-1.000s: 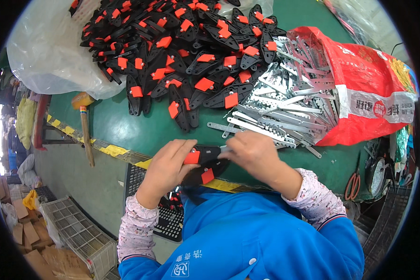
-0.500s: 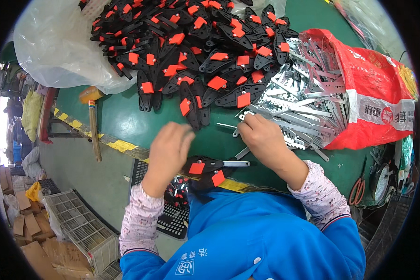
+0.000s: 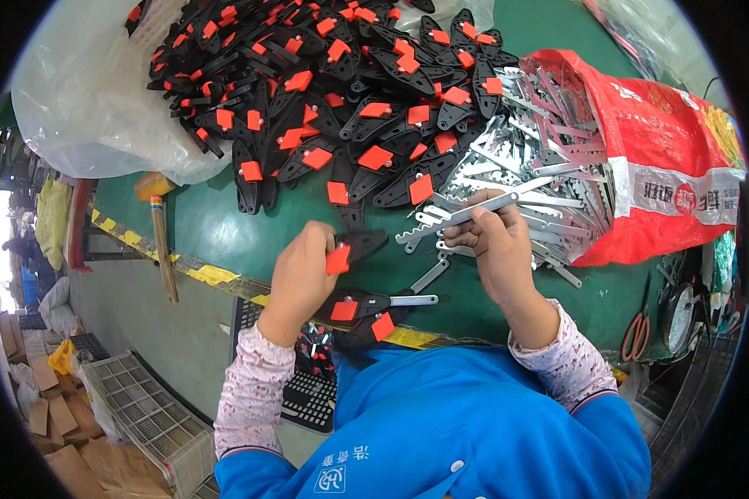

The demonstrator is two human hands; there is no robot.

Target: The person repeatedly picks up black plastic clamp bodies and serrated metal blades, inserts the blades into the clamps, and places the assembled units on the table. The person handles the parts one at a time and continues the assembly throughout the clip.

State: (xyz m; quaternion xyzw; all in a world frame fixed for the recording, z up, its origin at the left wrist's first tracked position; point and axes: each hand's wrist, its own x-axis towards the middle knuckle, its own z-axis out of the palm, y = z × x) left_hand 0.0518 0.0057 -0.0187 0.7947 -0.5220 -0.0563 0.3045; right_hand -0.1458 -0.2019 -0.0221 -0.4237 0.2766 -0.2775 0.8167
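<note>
My left hand (image 3: 301, 270) is closed on a black plastic piece (image 3: 369, 246) with a red tab, whose dark pointed end sticks out to the right. In my right hand (image 3: 499, 249) a long flat metal strip (image 3: 453, 219) with a wavy notched edge is pinched, tilted up to the right. The two held parts are apart. Just below them, at the table's front edge, lie black pieces (image 3: 366, 303) with red tabs and metal strips attached. Beyond my hands spreads a big pile of black pieces (image 3: 391, 125), and loose metal strips (image 3: 549, 187) lie under and beside my right hand.
A red woven bag (image 3: 657, 133) spills the strips at the right. Clear plastic sheeting (image 3: 83, 100) lies far left, near a wooden-handled mallet (image 3: 162, 241). Orange-handled scissors (image 3: 637, 334) are at the right edge. Below the left edge stand a crate (image 3: 141, 407) and cardboard (image 3: 108, 466).
My left hand, blurred and without a visible part before, now holds a black piece taken near the pile. My right hand has lifted a notched metal strip from the heap and turned palm up.
</note>
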